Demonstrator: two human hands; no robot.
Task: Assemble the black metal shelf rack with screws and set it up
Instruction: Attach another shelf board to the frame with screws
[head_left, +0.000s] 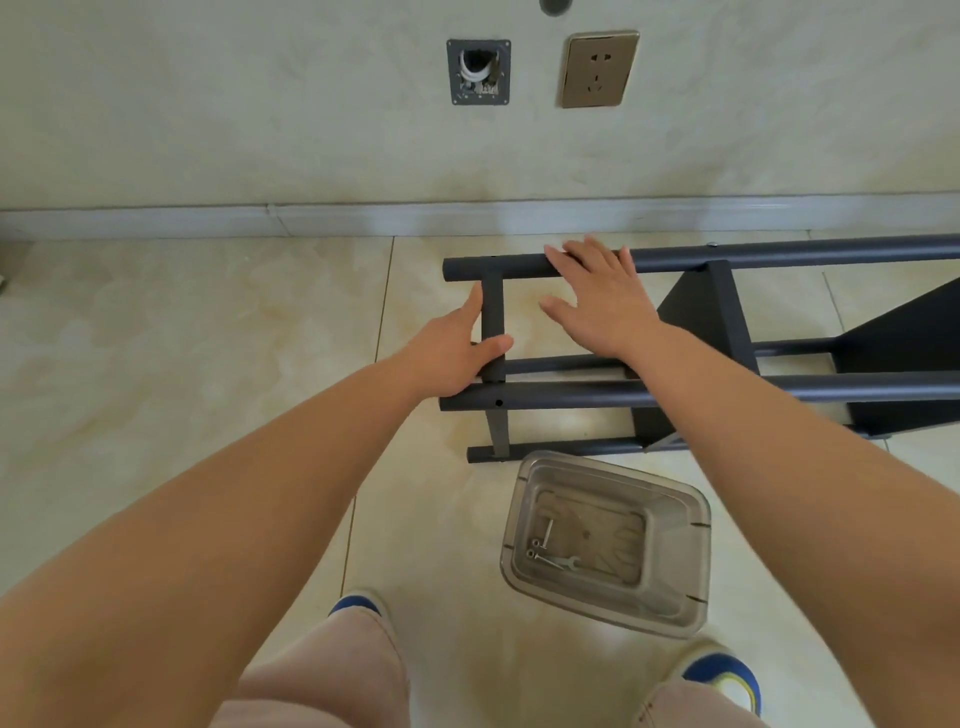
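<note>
The black metal shelf rack (779, 387) lies on its side on the tiled floor, its round posts running left to right and its flat shelves off to the right. My left hand (457, 351) grips the short cross bar at the rack's left end, thumb over the front of it. My right hand (597, 296) is spread with straight fingers, the fingertips touching the far top post. A clear plastic tub (608, 540) on the floor in front of the rack holds a few screws and a small wrench (563, 563).
The wall with its skirting board runs just behind the rack, carrying a gold socket (598, 69) and an open cable box (479, 71). My two feet in blue-and-white shoes (724, 675) stand at the bottom of the view, beside the tub.
</note>
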